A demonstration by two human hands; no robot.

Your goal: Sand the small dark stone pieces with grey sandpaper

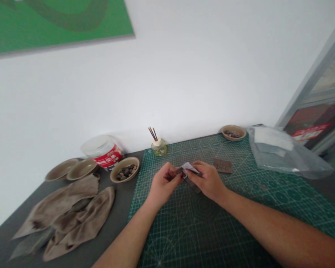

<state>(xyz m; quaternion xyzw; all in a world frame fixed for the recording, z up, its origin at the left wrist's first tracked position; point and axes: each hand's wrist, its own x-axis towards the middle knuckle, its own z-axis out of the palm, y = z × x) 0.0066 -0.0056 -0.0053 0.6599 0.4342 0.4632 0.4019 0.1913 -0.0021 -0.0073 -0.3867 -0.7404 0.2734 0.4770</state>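
A white wall [198,82] with a green panel [72,26] rises behind a dark table [108,243], much of which a green cutting mat [173,230] covers. Over the mat, both hands meet. The left hand [163,182] pinches a small dark piece [179,171] between thumb and fingers; the right hand [208,179], just beside it, pinches a white slip [188,167] that touches or nearly touches the piece; I cannot tell which. A brown strip [194,185] shows below the right fingers. Beyond that hand lies a brown card [222,166] with marks like "240". A reed bottle [159,148] stands at the mat's far edge, and a clear bag [290,158] lies to the right. Left of the mat are a stone-filled bowl [113,175], a red-labelled jar [109,158] and crumpled cloths [80,223].
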